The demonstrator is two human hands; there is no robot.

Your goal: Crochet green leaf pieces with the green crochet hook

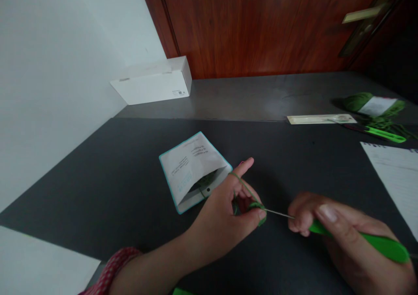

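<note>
My left hand (pixel 225 212) pinches a small piece of green crochet work (pixel 257 208) between thumb and fingers, with green yarn looped over the raised index finger. My right hand (pixel 339 234) grips a crochet hook with a green handle (pixel 375 242); its thin metal tip points left into the green stitches. Both hands hover just above a dark grey table (pixel 114 186).
A white pouch with teal edging (pixel 191 169) lies open just behind my left hand. A white box (pixel 155 81) sits by the wall. At the far right are a green yarn skein (pixel 369 102), green-handled scissors (pixel 382 133), a flat packet (pixel 321 119) and a white sheet (pixel 396 173).
</note>
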